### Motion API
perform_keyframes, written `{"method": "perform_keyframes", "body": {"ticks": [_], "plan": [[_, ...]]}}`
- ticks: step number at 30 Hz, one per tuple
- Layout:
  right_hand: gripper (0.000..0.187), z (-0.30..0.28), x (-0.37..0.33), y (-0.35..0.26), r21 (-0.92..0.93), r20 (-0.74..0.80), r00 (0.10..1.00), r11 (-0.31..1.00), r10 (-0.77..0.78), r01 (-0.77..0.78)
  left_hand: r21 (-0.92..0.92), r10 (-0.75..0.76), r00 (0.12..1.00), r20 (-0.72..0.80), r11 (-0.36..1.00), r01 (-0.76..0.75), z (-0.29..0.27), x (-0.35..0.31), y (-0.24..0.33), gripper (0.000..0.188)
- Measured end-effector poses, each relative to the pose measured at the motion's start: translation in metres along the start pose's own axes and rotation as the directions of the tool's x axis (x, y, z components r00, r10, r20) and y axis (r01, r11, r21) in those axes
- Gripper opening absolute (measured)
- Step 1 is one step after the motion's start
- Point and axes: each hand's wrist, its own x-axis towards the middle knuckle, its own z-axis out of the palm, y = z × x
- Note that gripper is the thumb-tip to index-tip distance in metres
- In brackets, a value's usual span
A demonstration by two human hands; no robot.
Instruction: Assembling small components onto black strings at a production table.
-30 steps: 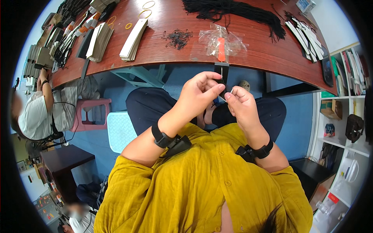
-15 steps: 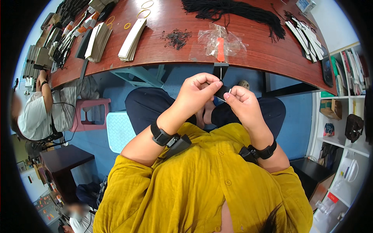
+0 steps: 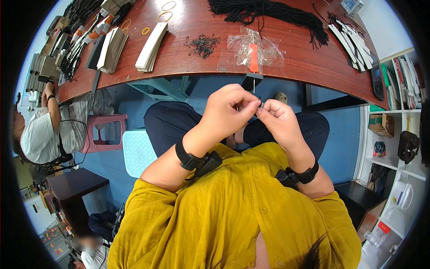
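Observation:
Above my lap, just off the table's front edge, my left hand [image 3: 229, 110] and my right hand [image 3: 278, 120] meet with fingertips pinched together. A small dark bit [image 3: 260, 100] shows between them; most of what they hold is hidden by the fingers. Right beyond them, an orange-handled tool [image 3: 253, 60] lies under clear plastic film [image 3: 273, 53] on the table. Its thin metal shaft [image 3: 254, 85] juts past the edge toward my left fingertips.
On the red-brown table [image 3: 188, 74] lie black cords [image 3: 273, 18], a heap of small black pins or clips [image 3: 203, 45], white tag stacks [image 3: 152, 47] and loose tags [image 3: 351, 47]. Stools [image 3: 139, 152] stand left, near a seated person [image 3: 45, 130]. White shelves [image 3: 398, 166] line the right.
My hands have come together, the left turning and shifting slightly right. The flat black piece with a thin white strip that showed between them is now mostly hidden by fingers.

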Motion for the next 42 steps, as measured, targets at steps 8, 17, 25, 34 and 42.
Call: {"method": "perform_keyframes", "body": {"ticks": [8, 17, 25, 34, 42], "plan": [[0.018, -0.005, -0.001, 0.006, -0.038, 0.027, 0.999, 0.999, -0.021, 0.022, -0.568, -0.170, 0.916, 0.364, 0.739, 0.363, -0.007, -0.006, -0.007, 0.005], [0.010, -0.003, -0.001, 0.024, -0.149, 0.048, 0.998, 0.989, 0.030, -0.022, -0.512, -0.302, 0.800, 0.518, 0.639, 0.573, -0.013, -0.029, -0.006, 0.016], [0.009, 0.000, -0.009, 0.008, -0.240, 0.065, 0.949, 0.928, 0.307, -0.284, 0.095, -0.060, 0.938, 0.341, 0.995, 0.029, -0.013, -0.033, -0.008, 0.022], [0.014, -0.005, -0.006, 0.014, -0.234, 0.133, 0.928, 0.921, 0.348, -0.312, 0.199, 0.022, 0.919, 0.394, 0.974, -0.109, -0.019, -0.028, -0.004, 0.020], [0.013, -0.003, -0.010, 0.019, -0.286, 0.052, 0.951, 0.917, 0.304, -0.278, 0.321, 0.030, 0.896, 0.444, 0.928, -0.191, -0.015, -0.034, 0.011, 0.016]]}}
